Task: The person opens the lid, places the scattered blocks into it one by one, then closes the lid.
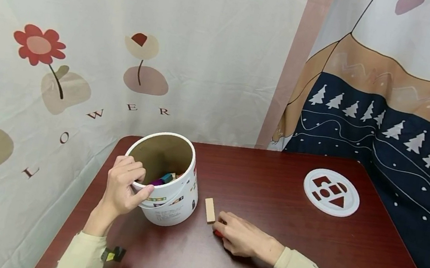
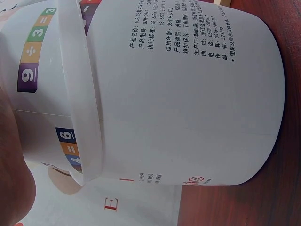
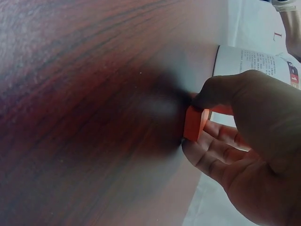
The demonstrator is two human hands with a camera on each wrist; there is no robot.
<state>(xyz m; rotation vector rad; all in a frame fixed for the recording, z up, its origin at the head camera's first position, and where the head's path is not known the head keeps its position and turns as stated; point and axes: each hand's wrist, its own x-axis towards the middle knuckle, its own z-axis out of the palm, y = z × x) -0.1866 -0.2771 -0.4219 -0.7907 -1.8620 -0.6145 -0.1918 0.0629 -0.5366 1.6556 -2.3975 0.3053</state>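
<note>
My left hand (image 1: 122, 185) grips the near rim of a white bucket (image 1: 171, 209), fingers over the inside and thumb along the outside. Colored blocks (image 1: 166, 178) lie at the bottom of the bucket, partly hidden by its wall. In the left wrist view the bucket's printed side (image 2: 188, 103) fills most of the picture. With thumb and fingers my right hand (image 1: 243, 236) pinches a red block (image 3: 194, 123) down at the tabletop. A plain wooden block (image 1: 209, 210) lies between the bucket and my right fingertips.
The dark red-brown table (image 1: 258, 178) carries a white lid (image 1: 331, 192) with shaped cutouts at its back right. Behind the table hangs a printed cloth (image 1: 218, 59), with a navy, tree-patterned part (image 1: 403, 173) along the right side.
</note>
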